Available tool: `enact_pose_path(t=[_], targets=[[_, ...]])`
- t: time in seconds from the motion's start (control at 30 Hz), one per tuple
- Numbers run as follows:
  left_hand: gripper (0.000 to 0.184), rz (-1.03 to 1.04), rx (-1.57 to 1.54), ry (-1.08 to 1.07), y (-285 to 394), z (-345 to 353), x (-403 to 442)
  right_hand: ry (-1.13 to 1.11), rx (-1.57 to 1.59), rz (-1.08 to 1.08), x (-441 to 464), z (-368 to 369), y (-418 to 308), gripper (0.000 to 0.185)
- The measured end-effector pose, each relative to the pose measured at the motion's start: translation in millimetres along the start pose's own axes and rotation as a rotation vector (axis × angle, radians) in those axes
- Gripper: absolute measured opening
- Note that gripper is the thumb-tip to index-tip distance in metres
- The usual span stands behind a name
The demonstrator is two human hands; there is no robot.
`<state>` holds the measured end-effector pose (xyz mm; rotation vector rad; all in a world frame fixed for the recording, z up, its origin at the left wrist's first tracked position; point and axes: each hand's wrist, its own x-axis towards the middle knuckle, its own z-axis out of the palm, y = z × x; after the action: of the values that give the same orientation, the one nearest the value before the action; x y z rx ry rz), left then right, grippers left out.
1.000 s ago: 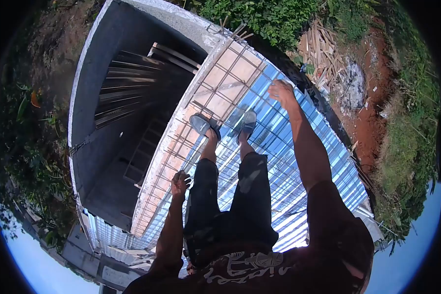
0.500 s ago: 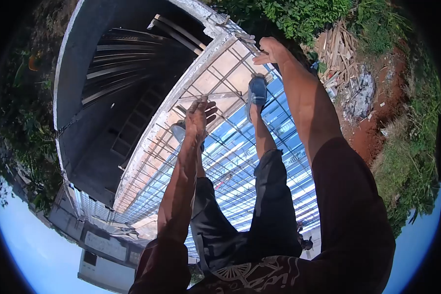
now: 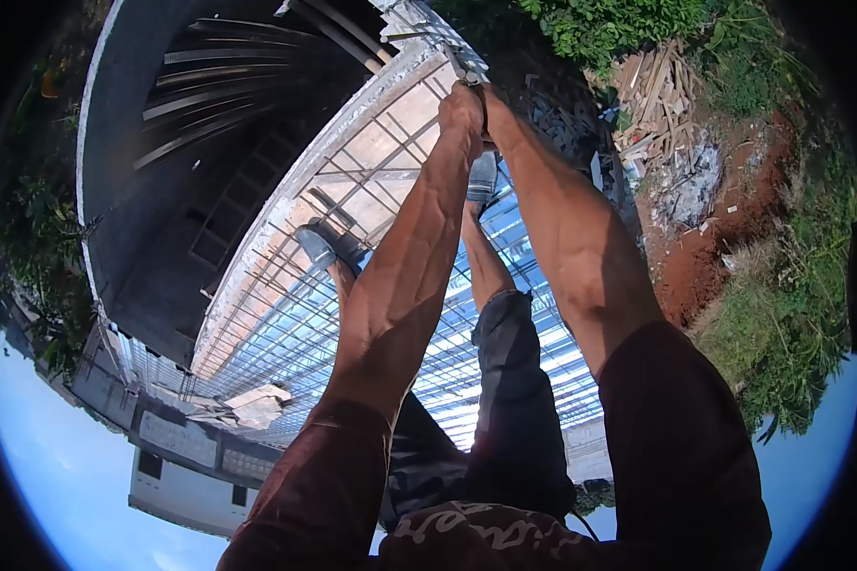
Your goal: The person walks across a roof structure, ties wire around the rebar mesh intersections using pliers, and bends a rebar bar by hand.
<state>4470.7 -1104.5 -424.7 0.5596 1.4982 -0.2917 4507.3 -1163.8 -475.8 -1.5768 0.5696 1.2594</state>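
Both my hands are together at the top corner of the rebar grid [image 3: 381, 143], at the end of the rough concrete wall top [image 3: 286, 190]. My left hand [image 3: 461, 109] has its fingers curled round something at the corner that I cannot make out. Right beside it, my right hand [image 3: 493, 107] is closed too, and what it holds is hidden. A dark bar-like piece [image 3: 457, 65] sticks out just beyond the hands. Below them, one shoe [image 3: 483, 178] stands on the grid and the other shoe [image 3: 316, 246] stands nearer the wall.
On the left a deep, dark walled space [image 3: 162, 219] holds long boards [image 3: 229, 71]. Blue-white corrugated sheets [image 3: 448, 333] lie under the bars. At right, beyond the edge, are scrap wood [image 3: 655, 95], red soil [image 3: 686, 271] and bushes. A building [image 3: 186, 485] stands at lower left.
My left hand has moved up from over the grid and my right hand has come inward, so they meet at the corner. Both have closed. My feet have stepped toward that corner.
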Motion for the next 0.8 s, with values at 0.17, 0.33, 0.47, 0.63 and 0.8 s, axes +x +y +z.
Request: enact_pose_path(t=[0.17,0.33,0.47,0.63,0.8], targets=[[0.053,0.175,0.221,0.027,-17.1,-13.0,-12.1,0.107,0.037,0.077,-20.0,3.2,5.4,0.019],[0.063,0.252,0.273,0.006,-27.0,-29.2,-32.1,0.198,-0.097,0.050,-2.9,7.0,40.1,0.023],[0.067,0.283,0.383,-0.003,-26.2,-40.0,-45.2,0.226,-0.125,-0.053,-27.6,7.6,42.5,0.024],[0.064,0.330,0.277,-0.015,-42.5,-51.9,-47.5,0.233,0.571,0.065,-19.8,9.9,67.4,0.025],[0.061,0.412,0.186,-0.077,-56.7,-66.4,-38.0,0.180,0.050,-0.115,-52.5,20.9,55.0,0.027]])
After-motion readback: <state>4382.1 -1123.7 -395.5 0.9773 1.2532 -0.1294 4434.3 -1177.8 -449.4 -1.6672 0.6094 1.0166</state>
